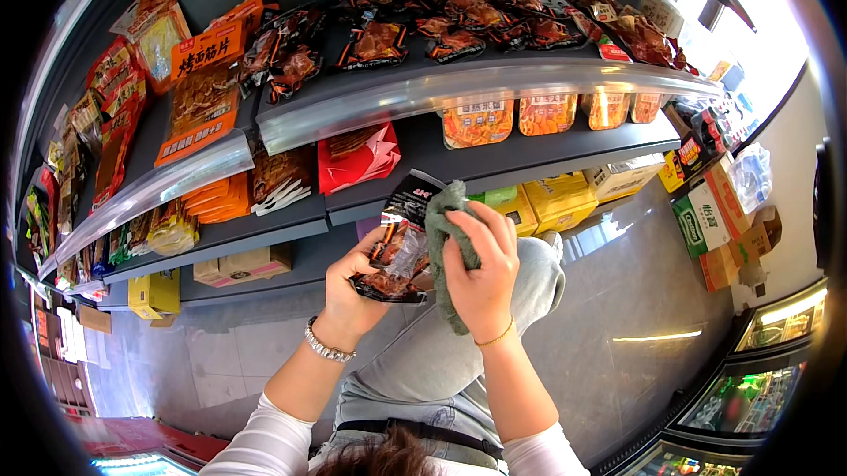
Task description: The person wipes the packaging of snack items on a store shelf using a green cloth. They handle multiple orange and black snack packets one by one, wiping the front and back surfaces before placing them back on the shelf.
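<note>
My left hand [354, 284] grips a black plastic food packet [400, 244] by its left side. Reddish-brown meat shows through the packet's clear window. A folded green cloth [445, 257] is in my right hand [483, 271], pressed along the packet's right edge. Both hands are over my bent knee, in front of the shelves. Similar packets lie in a heap [463, 3] on the upper shelf beyond my hands.
Clear plastic strips [397, 102] edge the upper shelf. Below stand boxed meals [478, 124] and a red packet [359, 157]. Yellow cartons [559, 201] sit near the floor. Stacked cardboard boxes [718, 224] are at right, with glass-fronted coolers [741, 403] at lower right.
</note>
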### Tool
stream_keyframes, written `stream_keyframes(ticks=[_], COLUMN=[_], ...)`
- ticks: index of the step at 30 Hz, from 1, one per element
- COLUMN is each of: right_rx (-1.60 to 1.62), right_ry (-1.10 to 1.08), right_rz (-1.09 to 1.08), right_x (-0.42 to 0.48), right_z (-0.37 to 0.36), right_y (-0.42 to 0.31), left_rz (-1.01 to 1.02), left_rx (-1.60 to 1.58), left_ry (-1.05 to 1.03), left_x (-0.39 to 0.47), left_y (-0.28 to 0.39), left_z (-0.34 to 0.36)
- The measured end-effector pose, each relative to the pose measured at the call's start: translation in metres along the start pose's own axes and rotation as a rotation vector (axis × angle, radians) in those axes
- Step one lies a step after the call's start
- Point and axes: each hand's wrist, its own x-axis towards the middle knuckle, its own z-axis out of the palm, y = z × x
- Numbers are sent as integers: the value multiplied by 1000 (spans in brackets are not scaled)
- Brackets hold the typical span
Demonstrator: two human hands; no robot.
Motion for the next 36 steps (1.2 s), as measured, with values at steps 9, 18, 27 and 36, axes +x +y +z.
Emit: stream_keyframes(ticks=[9,18,27,36], right_rx=[-48,105,137,-49], right_ry=[-23,-227,-588,-52], right_rz=[-96,-224,-352,-139], right_x=[8,-28,-20,-1], right_z=[-5,10,-3,-6], right_y=[-4,-30,-16,-1], left_rz=[11,70,82,49], left_rx=[193,-130,29,-89], left_ry=[-61,22,62,54], left_x=[-7,-5,-8,-11], left_y=[4,2,8,14], left_z=[-18,-25,-15,-7])
